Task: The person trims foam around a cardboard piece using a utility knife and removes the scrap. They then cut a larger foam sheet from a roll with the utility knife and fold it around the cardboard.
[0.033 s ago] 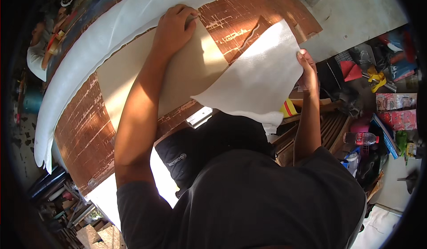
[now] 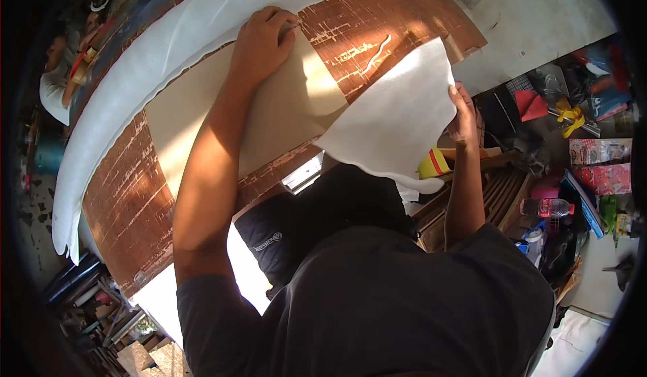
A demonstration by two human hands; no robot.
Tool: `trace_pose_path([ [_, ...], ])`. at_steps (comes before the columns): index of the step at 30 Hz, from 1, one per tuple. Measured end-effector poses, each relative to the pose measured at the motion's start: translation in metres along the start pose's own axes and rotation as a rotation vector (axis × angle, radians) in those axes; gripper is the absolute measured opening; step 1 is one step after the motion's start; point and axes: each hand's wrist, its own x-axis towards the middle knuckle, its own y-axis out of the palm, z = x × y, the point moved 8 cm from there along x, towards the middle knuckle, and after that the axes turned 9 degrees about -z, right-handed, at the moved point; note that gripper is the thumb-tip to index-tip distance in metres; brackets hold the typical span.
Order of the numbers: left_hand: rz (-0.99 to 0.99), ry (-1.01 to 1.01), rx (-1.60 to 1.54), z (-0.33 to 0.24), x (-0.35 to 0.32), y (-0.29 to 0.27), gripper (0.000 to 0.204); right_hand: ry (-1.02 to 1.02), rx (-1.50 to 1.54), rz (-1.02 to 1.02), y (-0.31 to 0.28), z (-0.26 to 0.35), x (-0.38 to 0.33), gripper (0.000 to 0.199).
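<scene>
Your right hand (image 2: 464,115) is closely pinching the white sheet (image 2: 391,114) across the surface's (image 2: 125,198) near edge; your left hand (image 2: 261,45), its grip unclear, is resting on the tan board (image 2: 286,111). Supporting the sheet's drooping side should be preventing creases.

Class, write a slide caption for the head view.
Left hand on beige sheet, right hand holding white sheet by its edge.

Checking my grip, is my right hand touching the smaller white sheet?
Touching: the head view shows the right hand gripping the smaller white sheet by its right edge.
</scene>
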Motion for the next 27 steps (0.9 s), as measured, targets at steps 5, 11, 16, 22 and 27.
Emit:
trace_pose_path([
  [5, 0.012, -0.002, -0.03, -0.004, -0.003, -0.003, 0.022, 0.216, 0.009, -0.122, -0.137, -0.148, -0.029, 0.007],
  [11, -0.02, 0.001, -0.006, -0.001, -0.003, -0.003, 0.024, 0.557, -0.191, -0.865, -0.322, -0.317, -0.151, 0.009],
  [16, -0.034, -0.041, 0.018, 0.002, -0.008, -0.002, 0.023, 0.759, -0.537, -0.971, -0.371, -0.34, -0.219, 0.024],
  [22, 0.031, -0.103, 0.011, 0.004, -0.01, 0.003, 0.032, 0.56, -0.803, -0.719, -0.337, -0.325, -0.17, 0.017],
  [27, -0.102, -0.163, 0.027, 0.007, -0.009, -0.004, 0.039, 0.488, -0.846, -0.325, -0.282, -0.343, -0.11, 0.014],
])
